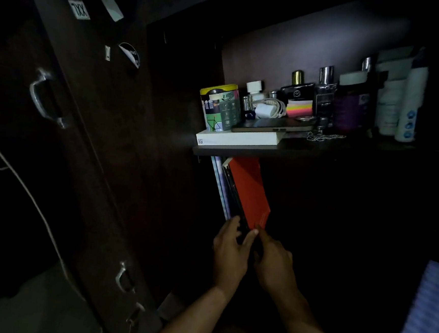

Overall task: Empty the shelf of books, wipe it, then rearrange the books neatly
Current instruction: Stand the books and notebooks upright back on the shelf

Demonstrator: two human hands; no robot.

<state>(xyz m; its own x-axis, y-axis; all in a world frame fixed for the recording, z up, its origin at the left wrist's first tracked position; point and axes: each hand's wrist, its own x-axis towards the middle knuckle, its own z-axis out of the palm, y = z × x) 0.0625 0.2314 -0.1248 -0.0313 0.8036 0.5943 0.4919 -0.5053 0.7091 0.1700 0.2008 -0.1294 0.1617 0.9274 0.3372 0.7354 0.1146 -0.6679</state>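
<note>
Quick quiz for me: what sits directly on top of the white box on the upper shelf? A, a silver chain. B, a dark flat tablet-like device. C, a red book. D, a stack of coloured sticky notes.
B: a dark flat device lies across the white box at the shelf edge; the sticky notes stand behind it, the chain lies to the right, and the red book is below the shelf.

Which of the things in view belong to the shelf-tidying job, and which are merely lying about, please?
Part of the job:
- red book, gripped at its lower end by both hands: left, right
- other upright books beside it

Lying about:
- yellow tin
- white box
- white charger
- perfume bottles
- sticky notes
</note>
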